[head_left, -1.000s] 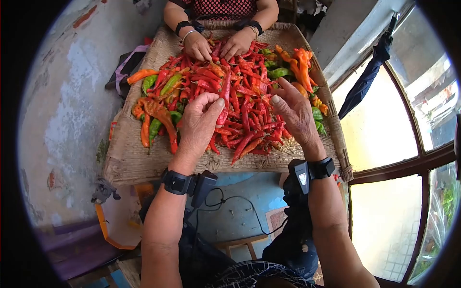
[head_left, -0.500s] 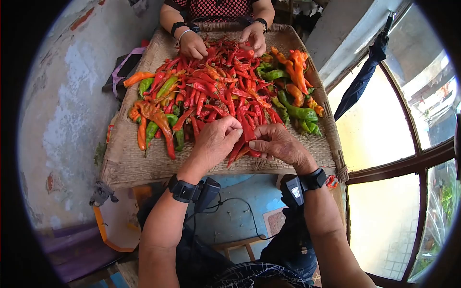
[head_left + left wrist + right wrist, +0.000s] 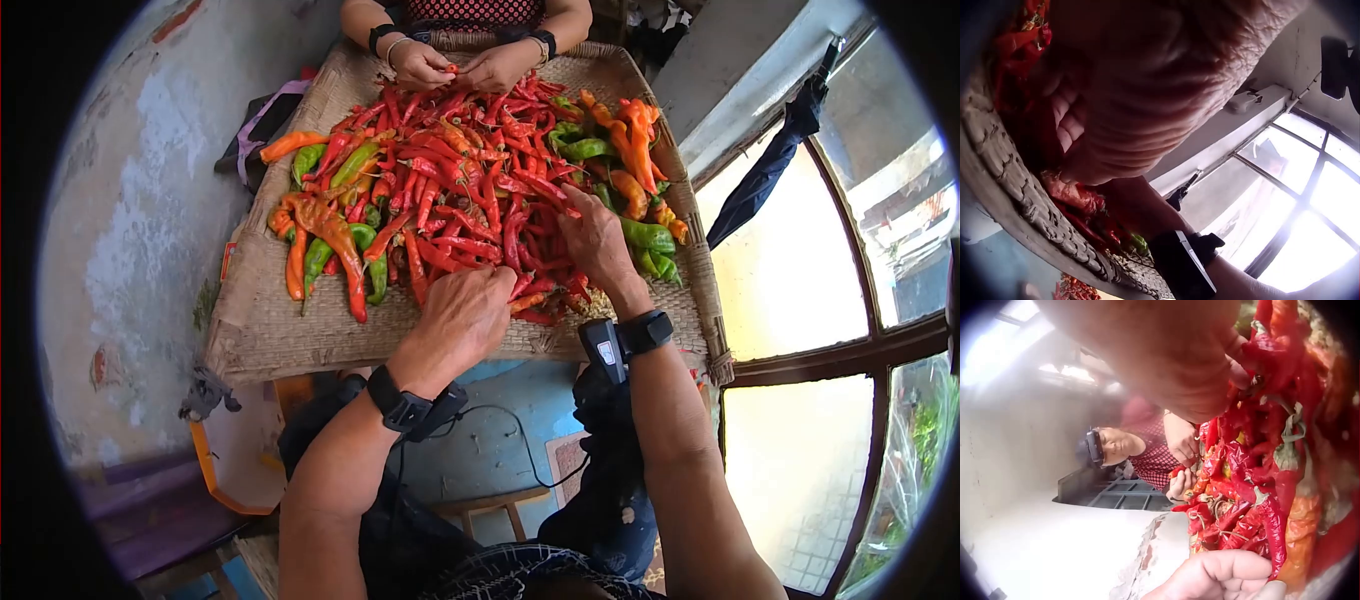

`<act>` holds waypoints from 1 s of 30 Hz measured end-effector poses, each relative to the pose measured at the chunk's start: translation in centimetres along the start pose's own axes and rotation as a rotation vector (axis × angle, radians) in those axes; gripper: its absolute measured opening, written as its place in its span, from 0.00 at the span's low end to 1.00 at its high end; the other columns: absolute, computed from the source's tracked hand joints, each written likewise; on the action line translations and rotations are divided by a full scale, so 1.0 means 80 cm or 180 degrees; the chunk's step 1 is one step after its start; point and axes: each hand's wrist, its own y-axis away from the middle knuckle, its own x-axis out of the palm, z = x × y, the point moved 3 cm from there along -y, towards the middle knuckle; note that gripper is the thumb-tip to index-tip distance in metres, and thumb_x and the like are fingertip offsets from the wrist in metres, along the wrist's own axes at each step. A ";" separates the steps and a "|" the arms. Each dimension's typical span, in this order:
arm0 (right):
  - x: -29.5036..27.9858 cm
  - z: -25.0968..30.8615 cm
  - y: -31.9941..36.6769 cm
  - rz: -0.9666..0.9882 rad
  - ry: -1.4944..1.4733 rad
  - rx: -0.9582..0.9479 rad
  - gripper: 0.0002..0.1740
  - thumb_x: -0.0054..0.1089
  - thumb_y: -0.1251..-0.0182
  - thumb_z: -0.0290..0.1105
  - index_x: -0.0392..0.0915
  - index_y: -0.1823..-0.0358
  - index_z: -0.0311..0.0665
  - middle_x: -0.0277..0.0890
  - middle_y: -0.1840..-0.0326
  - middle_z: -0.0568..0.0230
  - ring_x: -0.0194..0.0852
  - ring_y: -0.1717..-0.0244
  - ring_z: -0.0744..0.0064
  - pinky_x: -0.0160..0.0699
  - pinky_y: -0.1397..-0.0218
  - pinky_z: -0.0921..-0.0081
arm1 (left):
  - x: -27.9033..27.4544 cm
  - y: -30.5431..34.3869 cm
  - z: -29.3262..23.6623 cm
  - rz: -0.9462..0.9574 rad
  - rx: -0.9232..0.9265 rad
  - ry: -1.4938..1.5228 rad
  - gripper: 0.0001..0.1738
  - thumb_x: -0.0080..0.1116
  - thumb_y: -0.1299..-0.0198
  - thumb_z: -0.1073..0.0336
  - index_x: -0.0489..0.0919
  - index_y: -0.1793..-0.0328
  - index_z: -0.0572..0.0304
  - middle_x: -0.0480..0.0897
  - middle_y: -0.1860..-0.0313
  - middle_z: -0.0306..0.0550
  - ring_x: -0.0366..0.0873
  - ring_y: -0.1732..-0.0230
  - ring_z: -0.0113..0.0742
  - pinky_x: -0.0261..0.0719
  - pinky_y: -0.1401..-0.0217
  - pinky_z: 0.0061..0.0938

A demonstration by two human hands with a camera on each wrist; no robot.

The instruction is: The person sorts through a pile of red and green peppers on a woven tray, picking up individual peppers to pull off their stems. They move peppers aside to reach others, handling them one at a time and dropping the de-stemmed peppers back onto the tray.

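My left hand [image 3: 465, 320] is over the front edge of the heap of red chili peppers [image 3: 470, 190], its fingers curled. In the right wrist view this hand [image 3: 1222, 575] has thumb and bent fingers around the lower end of a wrinkled red chili pepper [image 3: 1272, 528], beside an orange pepper [image 3: 1302, 534]. My right hand [image 3: 597, 240] reaches into the heap's right side. Its fingertips are right at the end of a long red chili pepper [image 3: 543, 187]; whether they pinch it, I cannot tell.
The heap lies in a large woven tray [image 3: 270, 345]. Green and orange peppers lie along its left [image 3: 335, 250] and right sides [image 3: 640, 150]. Across the tray, another person's hands [image 3: 460, 70] hold a small red piece. A folded umbrella [image 3: 775, 150] hangs by the window.
My hands were together at the tray's front over a red chili pepper half a second ago. The right has since moved forward into the heap; the left stays near the front. The other person's hands came together.
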 end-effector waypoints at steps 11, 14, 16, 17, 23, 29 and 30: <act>-0.002 0.017 0.007 0.0406 0.0293 0.0198 0.17 0.62 0.43 0.29 0.78 0.52 0.33 0.82 0.65 0.48 0.82 0.59 0.48 0.80 0.55 0.58 | -0.016 -0.003 0.003 -0.0319 -0.0144 0.0069 0.02 0.54 0.42 0.72 0.72 0.65 0.61 0.79 0.70 0.53 0.79 0.66 0.57 0.74 0.67 0.46; -0.028 0.032 0.008 0.0175 -0.0535 0.0355 0.13 0.63 0.44 0.27 0.79 0.56 0.32 0.82 0.67 0.50 0.84 0.65 0.56 0.81 0.59 0.66 | -0.024 -0.004 0.003 -0.0399 -0.0151 0.0050 0.03 0.55 0.41 0.73 0.72 0.63 0.61 0.79 0.69 0.53 0.79 0.65 0.57 0.74 0.66 0.46; -0.052 0.052 0.011 0.0149 -0.0681 0.0510 0.10 0.64 0.39 0.29 0.79 0.58 0.31 0.82 0.70 0.57 0.81 0.69 0.71 0.79 0.63 0.74 | -0.025 -0.005 0.001 -0.0434 -0.0159 0.0039 0.04 0.55 0.41 0.73 0.72 0.62 0.61 0.78 0.68 0.53 0.79 0.64 0.57 0.74 0.66 0.46; -0.059 0.056 0.015 0.0237 -0.1285 0.0744 0.10 0.63 0.36 0.30 0.79 0.60 0.31 0.81 0.71 0.62 0.79 0.69 0.76 0.78 0.65 0.76 | -0.024 -0.005 0.001 -0.0414 -0.0198 0.0094 0.05 0.56 0.42 0.74 0.72 0.60 0.62 0.78 0.67 0.54 0.78 0.64 0.58 0.75 0.65 0.46; -0.080 0.076 0.042 0.2393 -0.1758 0.1229 0.12 0.63 0.32 0.36 0.81 0.64 0.32 0.77 0.75 0.71 0.71 0.72 0.84 0.70 0.68 0.80 | -0.013 -0.004 0.001 -0.0384 -0.0065 0.0184 0.09 0.56 0.45 0.77 0.71 0.58 0.65 0.76 0.64 0.57 0.77 0.63 0.61 0.75 0.62 0.48; -0.064 0.064 0.008 0.1061 -0.2290 0.0887 0.14 0.63 0.33 0.33 0.80 0.53 0.29 0.77 0.75 0.68 0.71 0.74 0.84 0.72 0.69 0.81 | -0.011 -0.003 0.009 -0.0272 -0.0048 0.0110 0.09 0.55 0.44 0.77 0.72 0.58 0.64 0.77 0.65 0.58 0.77 0.61 0.61 0.75 0.61 0.48; -0.067 0.065 0.001 0.0329 -0.2705 0.0890 0.16 0.63 0.33 0.32 0.78 0.49 0.28 0.76 0.75 0.68 0.71 0.74 0.84 0.73 0.69 0.81 | -0.012 -0.003 0.010 -0.0289 -0.0107 0.0115 0.08 0.54 0.44 0.77 0.73 0.58 0.64 0.77 0.65 0.58 0.77 0.61 0.61 0.75 0.61 0.48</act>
